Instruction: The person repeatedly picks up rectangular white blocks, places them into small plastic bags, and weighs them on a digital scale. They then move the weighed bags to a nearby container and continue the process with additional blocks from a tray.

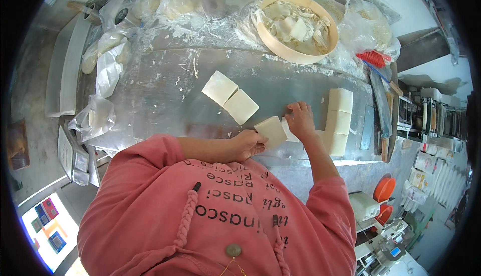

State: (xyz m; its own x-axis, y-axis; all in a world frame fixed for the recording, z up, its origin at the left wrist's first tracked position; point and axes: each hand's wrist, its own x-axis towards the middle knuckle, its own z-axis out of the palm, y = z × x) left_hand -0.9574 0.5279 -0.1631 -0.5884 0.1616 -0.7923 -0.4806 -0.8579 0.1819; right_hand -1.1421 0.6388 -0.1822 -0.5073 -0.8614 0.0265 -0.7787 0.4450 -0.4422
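My left hand (248, 145) pinches the near left corner of a square stack of pale dough wrappers (272, 132) by the table's front edge. To the right, my right hand (300, 120) is over the steel tabletop, fingers bent and slightly apart, with nothing visible in them. A whiter square piece (289, 130) lies between that hand and the held stack, partly covered. Two more square wrapper stacks (220, 88) (241, 106) lie at an angle, ahead of my left hand. On the right, several stacks stand in a column (338, 121); another pale piece beside it is mostly behind my right forearm.
At the back stand a round wooden-rimmed sieve (297, 56) holding dough scraps and a steel cylinder (213, 1) with a blue rim. Plastic bags (109, 63) line the left side. A red-bristled brush (374, 59) and long tools (380, 101) lie along the right edge. Flour dusts the back.
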